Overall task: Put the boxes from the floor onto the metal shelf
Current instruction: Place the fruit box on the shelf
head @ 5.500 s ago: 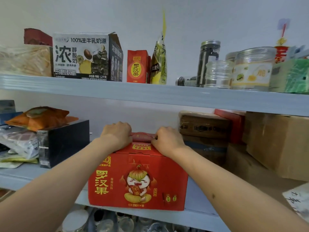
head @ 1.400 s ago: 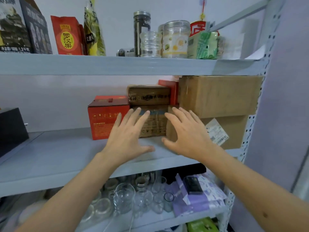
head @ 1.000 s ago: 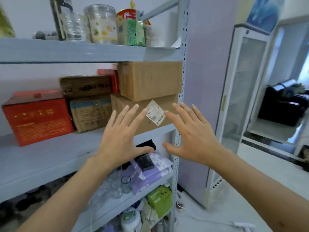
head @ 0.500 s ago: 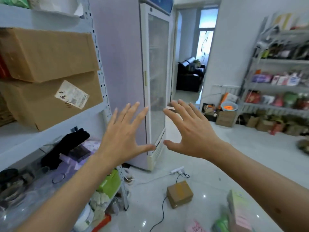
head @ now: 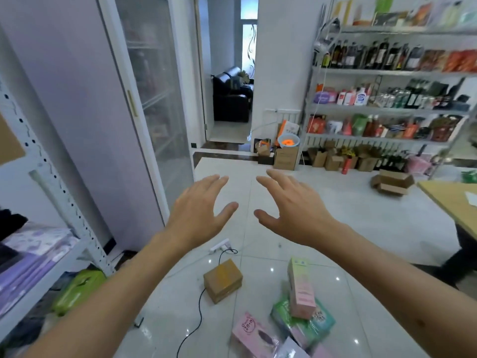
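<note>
On the floor well below both hands' spread, empty fingers [head: 216, 180], brown box [head: 222, 279] and pink boxes [head: 300, 289].

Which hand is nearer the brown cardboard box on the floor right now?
Left. The left hand hovers open almost straight above the brown cardboard box, slightly to its left. The right hand hovers open farther off to the box's right, nearer the upright pink carton.

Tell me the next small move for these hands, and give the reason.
Probably lower both hands toward the brown cardboard box on the floor. The left hand and right hand hover open and empty above it, and it sits alone, apart from the pile of pink and green boxes.
</note>
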